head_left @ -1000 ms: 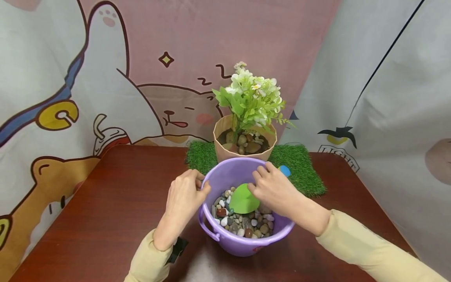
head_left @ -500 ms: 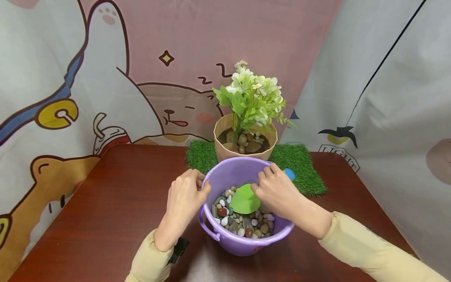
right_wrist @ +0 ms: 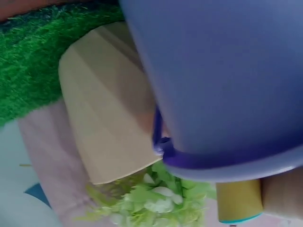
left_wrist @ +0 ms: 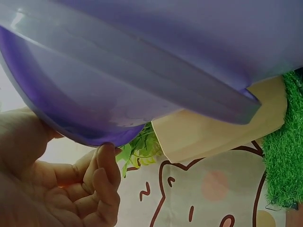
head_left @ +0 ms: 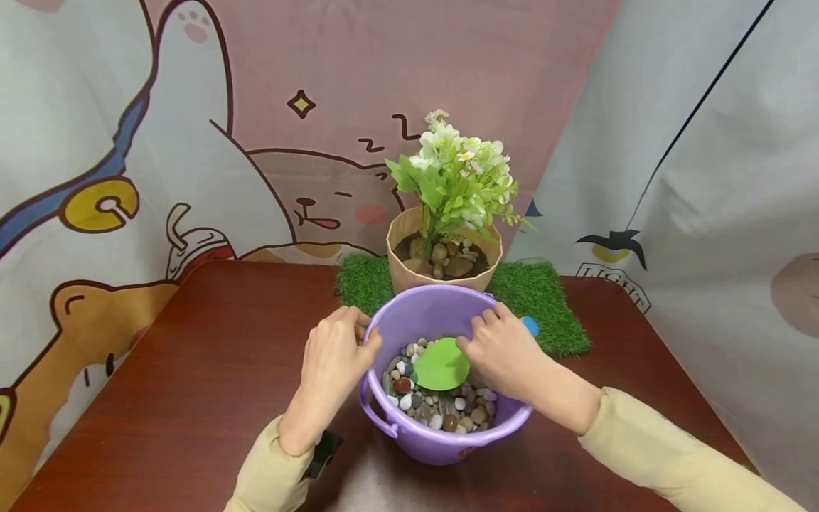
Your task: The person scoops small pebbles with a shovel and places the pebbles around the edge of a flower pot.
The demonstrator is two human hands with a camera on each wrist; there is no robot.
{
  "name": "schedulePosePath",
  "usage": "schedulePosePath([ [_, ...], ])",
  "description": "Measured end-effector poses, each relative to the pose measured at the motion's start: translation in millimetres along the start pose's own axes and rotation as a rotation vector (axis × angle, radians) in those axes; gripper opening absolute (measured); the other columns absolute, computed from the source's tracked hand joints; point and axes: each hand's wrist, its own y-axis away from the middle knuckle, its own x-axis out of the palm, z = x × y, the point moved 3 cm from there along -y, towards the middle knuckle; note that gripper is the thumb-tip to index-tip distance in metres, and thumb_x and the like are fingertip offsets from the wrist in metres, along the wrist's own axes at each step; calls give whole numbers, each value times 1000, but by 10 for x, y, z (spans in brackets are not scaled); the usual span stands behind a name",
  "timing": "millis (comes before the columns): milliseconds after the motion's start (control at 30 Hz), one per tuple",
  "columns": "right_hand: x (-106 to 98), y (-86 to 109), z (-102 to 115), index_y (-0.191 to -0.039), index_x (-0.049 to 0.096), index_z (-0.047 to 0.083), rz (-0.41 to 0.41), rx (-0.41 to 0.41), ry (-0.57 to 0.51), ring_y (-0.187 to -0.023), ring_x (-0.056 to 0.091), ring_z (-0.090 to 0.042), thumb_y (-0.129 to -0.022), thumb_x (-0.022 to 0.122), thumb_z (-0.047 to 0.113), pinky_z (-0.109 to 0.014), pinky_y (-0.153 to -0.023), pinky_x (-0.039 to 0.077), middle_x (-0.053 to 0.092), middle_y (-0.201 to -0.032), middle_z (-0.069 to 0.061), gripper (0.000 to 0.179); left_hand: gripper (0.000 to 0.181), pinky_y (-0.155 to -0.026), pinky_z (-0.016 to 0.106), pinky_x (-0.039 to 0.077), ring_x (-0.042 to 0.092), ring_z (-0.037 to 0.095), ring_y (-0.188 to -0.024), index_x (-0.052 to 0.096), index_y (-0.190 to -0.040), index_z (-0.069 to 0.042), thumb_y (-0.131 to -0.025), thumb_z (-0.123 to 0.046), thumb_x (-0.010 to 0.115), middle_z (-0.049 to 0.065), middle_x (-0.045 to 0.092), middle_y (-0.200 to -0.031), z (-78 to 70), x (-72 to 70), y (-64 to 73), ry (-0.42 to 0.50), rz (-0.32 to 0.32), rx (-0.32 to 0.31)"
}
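Note:
A purple bucket (head_left: 441, 449) stands on the table, with mixed pebbles (head_left: 422, 411) in its bottom. My left hand (head_left: 335, 355) pinches the bucket's left rim between thumb and fingers; the left wrist view shows the fingertips (left_wrist: 108, 153) right at the rim. Over the right side of the bucket, my right hand (head_left: 508, 355) grips a toy shovel. Its green blade (head_left: 443, 364) lies over the pebbles inside, while the blue end (head_left: 530, 326) of its handle sticks out past the hand. The right wrist view shows the yellow handle (right_wrist: 239, 202) beyond the rim. My palm hides its middle.
Right behind the bucket stands a beige pot (head_left: 441, 279) holding stones and a white-flowered plant (head_left: 457, 174). Under it lies a green grass mat (head_left: 544, 306). A brown table (head_left: 224, 384) extends to both sides, before cartoon-printed cloth (head_left: 345, 64).
My right hand and the shovel's handle end have shifted slightly right and down. The green blade has tipped a little lower toward the pebbles. My left hand and the bucket stay in place.

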Motion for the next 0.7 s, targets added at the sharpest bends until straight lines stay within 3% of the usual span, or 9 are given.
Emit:
schedulePosePath([
  [100,8,-33,1,-72,62,15,-102,-53,40,-60,47,-24,-69,69,9,-35,-66,38,53,-63,-6,9,9,-50,32,46,57,18,-54,68,-76,-5,-73,-12,70,4,62,-65,0,0,0,1,2,2],
  [167,29,-56,-26,-75,63,15,-128,-87,41,-64,48,-25,-70,68,8,-35,-67,38,54,-66,-7,10,9,-50,31,46,57,17,-54,68,-76,-4,-73,-12,70,4,62,-65,1,0,-1,4,1,4],
  [367,141,-57,-143,-78,62,15,-58,-108,-44,-65,53,-25,-71,71,14,-36,-67,38,56,-67,-6,11,8,-50,32,46,57,18,-54,68,-75,-4,-72,-12,70,4,61,-65,6,-4,-8,9,-13,17],
  [600,162,-90,-102,-77,59,14,-175,-181,-36,-65,51,-24,-76,65,10,-35,-69,39,53,-67,-4,8,8,-51,32,46,57,17,-54,68,-75,-4,-72,-11,70,4,61,-64,13,-3,-3,17,-14,18],
  [700,185,-100,-96,-78,60,14,-140,-158,-49,-65,52,-24,-75,65,11,-36,-68,40,54,-67,-4,7,8,-51,32,46,57,17,-54,68,-75,-4,-72,-11,70,4,61,-64,14,5,-6,14,-14,20],
])
